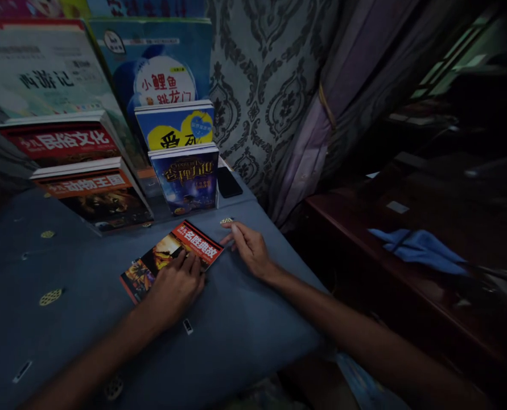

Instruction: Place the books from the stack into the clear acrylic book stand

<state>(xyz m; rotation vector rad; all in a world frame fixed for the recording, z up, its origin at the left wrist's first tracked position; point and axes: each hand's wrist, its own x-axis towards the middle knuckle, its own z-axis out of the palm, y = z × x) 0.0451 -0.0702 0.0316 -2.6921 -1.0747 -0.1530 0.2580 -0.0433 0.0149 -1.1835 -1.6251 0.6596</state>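
A small paperback book (159,253) with a red, black and orange cover lies at an angle on the blue-covered table. Over its near long edge reaches my left hand (180,285), bent fingers on the cover and thumb by the edge. Just off the book's right corner is my right hand (250,246), fingers apart and pointing left, nothing visible in it. Whether its fingertips touch the corner I cannot tell. Beyond stand an orange-covered book (97,196) with a lion and a dark blue-purple book (187,181), both upright.
Behind them rise a red-covered book (65,139), a blue-yellow book (180,128) and larger picture books (163,57). A dark phone (229,182) lies beside the row. The tablecloth (86,341) ends at the right, near a purple curtain (317,131) and a dark red surface with blue cloth (419,247).
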